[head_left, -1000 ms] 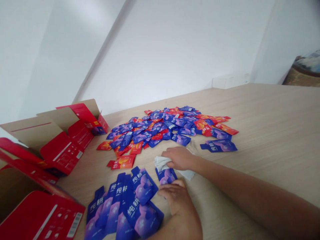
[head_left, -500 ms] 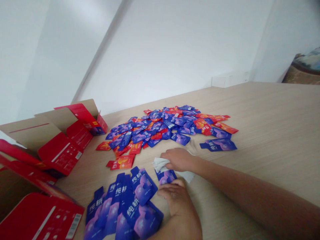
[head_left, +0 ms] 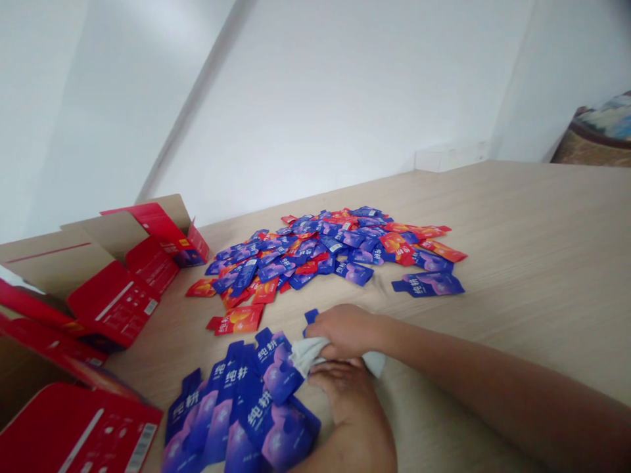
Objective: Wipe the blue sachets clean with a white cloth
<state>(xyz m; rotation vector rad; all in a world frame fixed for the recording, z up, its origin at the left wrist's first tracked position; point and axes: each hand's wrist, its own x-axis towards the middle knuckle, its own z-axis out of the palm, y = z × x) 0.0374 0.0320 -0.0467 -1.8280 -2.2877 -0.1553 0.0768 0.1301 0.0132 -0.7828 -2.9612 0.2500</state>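
My right hand (head_left: 347, 330) is closed on a crumpled white cloth (head_left: 306, 353) and presses it over a blue pouch (head_left: 311, 316). Only the pouch's narrow top end shows past the fingers. Just below, my left hand (head_left: 344, 389) touches the right one, its fingers curled at the lower end of that pouch, which is mostly covered. Left of both hands, several blue pouches (head_left: 231, 401) with purple fruit prints lie face up in an overlapping row.
A large heap of blue and red pouches (head_left: 315, 253) spreads behind the hands. One blue pouch (head_left: 431, 284) lies apart at right, a red pouch (head_left: 239, 320) at left. Open red cartons (head_left: 113, 302) line the left side of the wooden table (head_left: 517, 263).
My right hand has slid the white cloth down the blue pouch toward my left hand, uncovering the pouch's top end. My left hand has hardly moved.
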